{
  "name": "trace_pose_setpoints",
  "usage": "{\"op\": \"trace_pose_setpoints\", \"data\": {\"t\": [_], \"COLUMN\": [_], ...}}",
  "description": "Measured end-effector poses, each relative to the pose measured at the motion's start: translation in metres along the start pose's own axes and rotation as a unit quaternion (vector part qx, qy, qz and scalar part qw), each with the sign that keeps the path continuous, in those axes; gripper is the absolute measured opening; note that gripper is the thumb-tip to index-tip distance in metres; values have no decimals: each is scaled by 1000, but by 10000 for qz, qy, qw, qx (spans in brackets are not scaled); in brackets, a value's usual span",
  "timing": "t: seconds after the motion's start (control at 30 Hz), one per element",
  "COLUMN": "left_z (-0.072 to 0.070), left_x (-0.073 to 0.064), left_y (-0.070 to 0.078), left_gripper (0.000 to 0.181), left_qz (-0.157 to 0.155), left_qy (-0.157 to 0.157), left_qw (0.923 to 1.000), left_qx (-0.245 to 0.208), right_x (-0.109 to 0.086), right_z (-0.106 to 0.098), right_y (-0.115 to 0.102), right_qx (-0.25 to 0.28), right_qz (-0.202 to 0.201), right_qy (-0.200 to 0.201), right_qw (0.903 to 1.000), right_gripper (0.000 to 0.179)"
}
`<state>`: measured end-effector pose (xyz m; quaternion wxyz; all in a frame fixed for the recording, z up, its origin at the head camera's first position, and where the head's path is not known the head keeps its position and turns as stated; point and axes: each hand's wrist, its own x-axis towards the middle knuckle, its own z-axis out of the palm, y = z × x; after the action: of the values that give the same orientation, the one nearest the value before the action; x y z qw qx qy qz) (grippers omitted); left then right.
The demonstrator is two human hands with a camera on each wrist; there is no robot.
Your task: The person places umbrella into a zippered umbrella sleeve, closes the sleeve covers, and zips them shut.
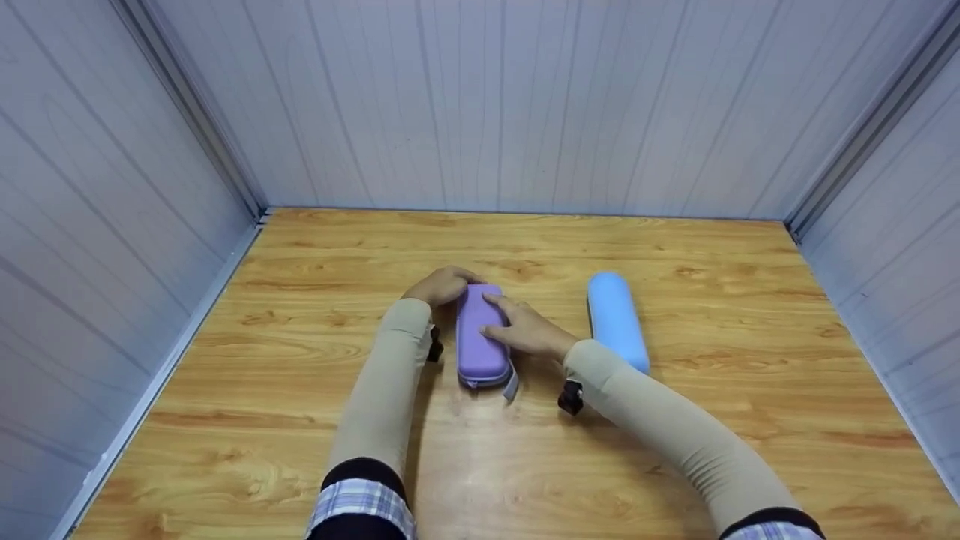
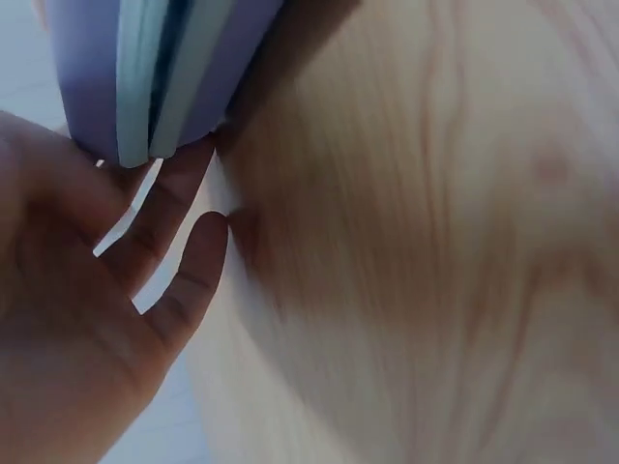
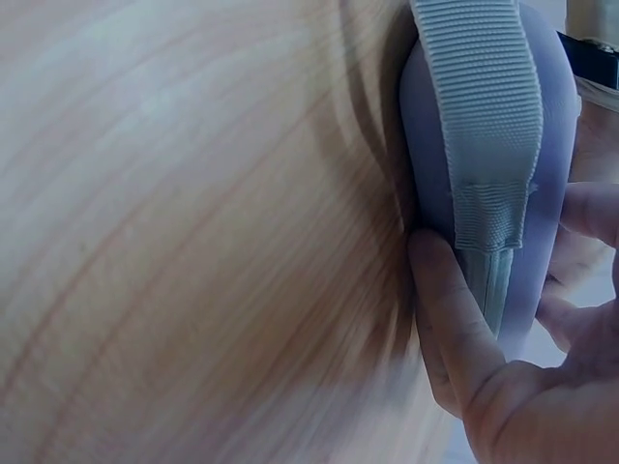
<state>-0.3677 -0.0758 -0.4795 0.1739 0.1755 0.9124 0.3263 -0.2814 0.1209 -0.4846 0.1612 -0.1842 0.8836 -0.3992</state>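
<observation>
A long purple zip case (image 1: 478, 356) with rounded ends lies on the wooden table. My left hand (image 1: 441, 286) holds its far left corner; the thumb is hidden from the head view. In the left wrist view, fingers (image 2: 179, 198) reach round the end of the case, beside its pale zip band (image 2: 137, 87). From the right side my right hand (image 1: 531, 330) grips the case, some digits on the top and fingers (image 3: 450, 300) low along the side. A grey ribbed strap (image 3: 488, 116) hangs from the near right end.
A light blue case (image 1: 616, 322) of similar length lies to the right, close to the right wrist. The wooden table (image 1: 300, 315) is bounded by a pale panelled wall (image 1: 465, 112) at the back and walls on both sides.
</observation>
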Motion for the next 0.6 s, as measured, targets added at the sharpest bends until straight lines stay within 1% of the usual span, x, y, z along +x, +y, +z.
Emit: {"op": "trace_pose_setpoints", "data": {"t": [0.03,0.1,0.17,0.27,0.33,0.37,0.43,0.5,0.6], "left_z": [0,0,0,-1,-1,-1,0,2,7], "left_x": [0,0,0,0,0,0,-1,-1,-2], "left_y": [1,5,9,14,16,17,17,18,21], "left_gripper": [47,46,44,40,37,35,32,29,25], "left_qz": [-91,-148,-102,63,87,65,-48,-245,-536], "left_qy": [69,170,207,280,365,429,612,945,1510], "left_qw": [9999,9997,9995,9975,9960,9958,9961,9945,9871], "left_qx": [-63,-54,206,650,810,802,637,385,19], "right_x": [0,0,0,-1,-1,0,0,0,0], "right_z": [0,0,1,2,1,1,0,0,1], "right_y": [0,-1,-1,-2,-2,-2,-2,-2,-2], "right_qx": [-8,-41,-128,-168,-172,-168,-190,-227,-202], "right_qz": [-6,-19,36,98,89,80,71,60,23], "right_qy": [11,36,27,8,3,8,3,2,-7], "right_qw": [10000,10000,9999,9998,9998,9998,9998,9997,9998], "right_gripper": [73,73,74,74,74,74,74,74,74]}}
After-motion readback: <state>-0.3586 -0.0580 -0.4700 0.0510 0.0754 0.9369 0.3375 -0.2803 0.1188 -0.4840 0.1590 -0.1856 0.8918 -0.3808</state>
